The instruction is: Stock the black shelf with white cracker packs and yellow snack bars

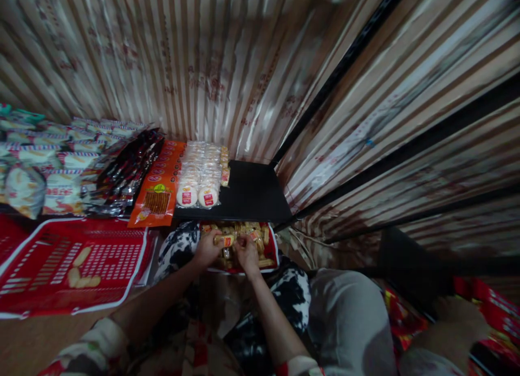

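Both my hands reach into a small red basket point(274, 251) filled with several little wrapped snack packs. My left hand point(208, 247) is closed on one yellow and red snack pack point(225, 239) at the basket's left side. My right hand point(246, 251) is closed among the packs just to the right of it, and what its fingers hold is hidden. The basket rests against my lap, below the front edge of a black shelf point(252, 194).
On the shelf lie a clear bag of round white cakes point(200, 175), flat orange packets point(156, 194), black packets point(128, 170) and white snack bags point(44, 164). A large red crate point(69, 267) holds a few pale pieces at left. Corrugated metal walls point(227, 62) close in behind and right.
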